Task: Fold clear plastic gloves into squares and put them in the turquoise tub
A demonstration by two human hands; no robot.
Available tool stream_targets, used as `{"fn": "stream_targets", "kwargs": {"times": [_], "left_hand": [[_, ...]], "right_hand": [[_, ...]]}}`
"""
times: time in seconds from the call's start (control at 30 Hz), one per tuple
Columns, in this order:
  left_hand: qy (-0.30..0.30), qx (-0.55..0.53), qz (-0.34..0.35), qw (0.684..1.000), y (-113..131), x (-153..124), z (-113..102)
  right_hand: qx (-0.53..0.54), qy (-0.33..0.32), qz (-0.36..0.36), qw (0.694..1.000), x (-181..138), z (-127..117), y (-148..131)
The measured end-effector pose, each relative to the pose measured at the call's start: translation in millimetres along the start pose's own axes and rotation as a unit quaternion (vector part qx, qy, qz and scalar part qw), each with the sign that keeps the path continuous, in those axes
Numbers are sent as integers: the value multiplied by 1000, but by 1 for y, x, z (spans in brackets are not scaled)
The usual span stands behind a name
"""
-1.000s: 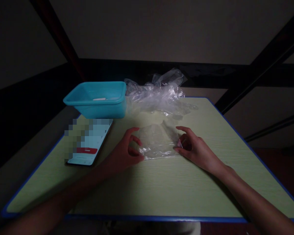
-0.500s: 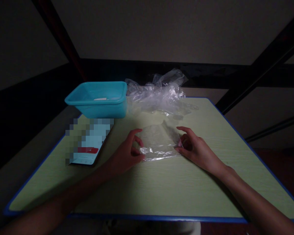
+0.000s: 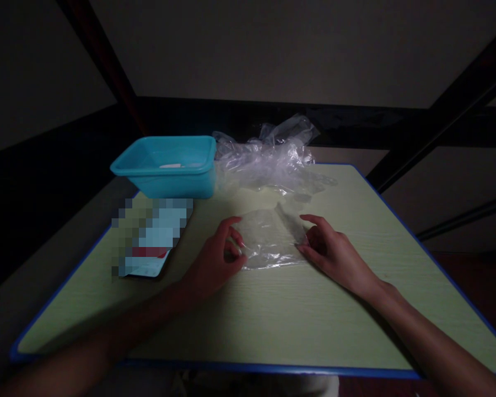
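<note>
A clear plastic bag (image 3: pixel 268 234) lies nearly flat on the table, its near edge creased and shiny and a fold showing at its far right. My left hand (image 3: pixel 221 251) pinches the bag's left side between thumb and fingers. At the opposite side, my right hand (image 3: pixel 328 248) grips the near right corner with thumb and curled fingers, while its index finger reaches out over the edge. Behind the bag sits a crumpled heap of clear plastic bags (image 3: pixel 268 160).
A turquoise plastic basin (image 3: pixel 169 184) with something white inside stands at the back left. In front of it lies a phone (image 3: pixel 161 237) with a lit, partly blurred screen. The pale green table (image 3: pixel 281 325) has a blue edge; dark walls and slanted bars surround it.
The bag's near edge has shifted very slightly and its creases catch the light differently. Both hands keep almost the same place and hold. The whole view has moved a little.
</note>
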State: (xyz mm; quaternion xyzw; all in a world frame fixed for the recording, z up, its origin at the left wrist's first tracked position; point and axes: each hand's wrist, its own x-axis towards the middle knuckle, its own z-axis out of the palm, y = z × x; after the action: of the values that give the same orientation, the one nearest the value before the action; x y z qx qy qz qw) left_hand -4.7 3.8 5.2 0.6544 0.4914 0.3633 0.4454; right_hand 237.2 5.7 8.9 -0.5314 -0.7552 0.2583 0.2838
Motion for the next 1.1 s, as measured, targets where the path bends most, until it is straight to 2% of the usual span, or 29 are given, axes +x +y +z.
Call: {"fn": "stream_targets", "kwargs": {"times": [0.13, 0.53, 0.63, 0.7, 0.8, 0.87, 0.97, 1.1], "left_hand": [[13, 41, 34, 999, -4, 0, 2], [47, 173, 63, 982, -6, -2, -1], [75, 205, 111, 970, -7, -2, -3], [74, 240, 172, 953, -8, -2, -5], [13, 295, 265, 918, -10, -3, -5], [-52, 329, 293, 896, -10, -5, -4], [-140, 374, 288, 870, -10, -6, -2], [-188, 418, 260, 850, -10, -5, -1]], "right_hand": [[-16, 4, -10, 1000, -1, 2, 0], [-54, 9, -24, 998, -2, 1, -2], [-54, 9, -27, 998, -1, 0, -4], [-58, 10, -30, 998, 0, 0, -5], [-82, 20, -43, 995, 0, -1, -4], [-107, 30, -56, 992, -1, -1, -2], [-144, 31, -66, 987, 0, 0, 1], [-165, 13, -56, 985, 0, 0, 2]]}}
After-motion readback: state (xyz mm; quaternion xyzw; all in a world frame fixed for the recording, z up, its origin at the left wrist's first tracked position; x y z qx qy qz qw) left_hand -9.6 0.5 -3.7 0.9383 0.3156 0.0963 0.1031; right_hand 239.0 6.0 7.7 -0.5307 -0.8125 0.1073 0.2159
